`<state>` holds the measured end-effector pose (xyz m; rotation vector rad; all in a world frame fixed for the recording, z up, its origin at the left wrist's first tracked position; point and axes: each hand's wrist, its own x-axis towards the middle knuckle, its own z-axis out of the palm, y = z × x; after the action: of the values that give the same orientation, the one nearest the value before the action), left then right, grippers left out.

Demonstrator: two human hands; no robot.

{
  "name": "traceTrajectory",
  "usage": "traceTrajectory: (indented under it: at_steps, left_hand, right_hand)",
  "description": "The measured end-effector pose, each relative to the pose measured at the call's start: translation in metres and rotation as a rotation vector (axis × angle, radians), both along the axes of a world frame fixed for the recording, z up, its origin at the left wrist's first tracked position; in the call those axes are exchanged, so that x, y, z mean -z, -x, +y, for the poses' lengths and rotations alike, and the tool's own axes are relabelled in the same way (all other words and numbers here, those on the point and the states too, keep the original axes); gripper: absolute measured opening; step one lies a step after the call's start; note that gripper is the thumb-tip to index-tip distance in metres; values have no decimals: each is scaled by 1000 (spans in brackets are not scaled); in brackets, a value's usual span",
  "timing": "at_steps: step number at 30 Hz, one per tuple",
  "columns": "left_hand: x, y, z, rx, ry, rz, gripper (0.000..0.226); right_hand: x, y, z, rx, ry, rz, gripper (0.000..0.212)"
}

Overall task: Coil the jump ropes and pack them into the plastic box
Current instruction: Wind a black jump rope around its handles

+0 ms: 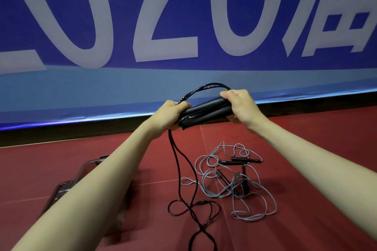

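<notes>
I hold a black jump rope (204, 111) up in front of me, its two black handles side by side. My left hand (169, 115) grips the handles' left end and my right hand (239, 106) grips their right end. A loop of black cord arches over the handles between my hands. The rest of the cord hangs from my left hand and lies in loops on the red floor. A tangle of grey jump ropes (234, 179) with black handles lies on the floor below my right hand. The clear plastic box (61, 191) sits at lower left, mostly hidden by my left forearm.
A blue banner (183, 26) with large white characters stands along the far edge of the red floor (306, 149), with a black strip at its base.
</notes>
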<state>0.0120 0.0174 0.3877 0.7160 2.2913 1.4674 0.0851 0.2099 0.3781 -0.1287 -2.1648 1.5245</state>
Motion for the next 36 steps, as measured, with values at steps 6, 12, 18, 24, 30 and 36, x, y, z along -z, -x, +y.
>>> traceTrajectory:
  at_steps: [6,12,18,24,30,36]
  left_hand:
    - [8,10,-15,146,-159,-200,35]
    - [33,17,-14,98,-337,-447,31]
    - [24,-2,6,266,-125,-350,41]
    - [17,-41,35,287,-7,33,45]
    - [9,-62,43,319,434,661,46]
    - [-12,-67,36,347,570,996,28]
  right_hand:
    - [-17,-7,-4,-104,201,-12,38]
    - [-22,-9,-14,-231,311,88,36]
    - [-26,-2,-15,123,254,182,34]
    - [-23,6,4,376,231,181,40]
    - [-11,2,11,504,-56,147,51]
    - [2,-4,23,479,-518,205,48]
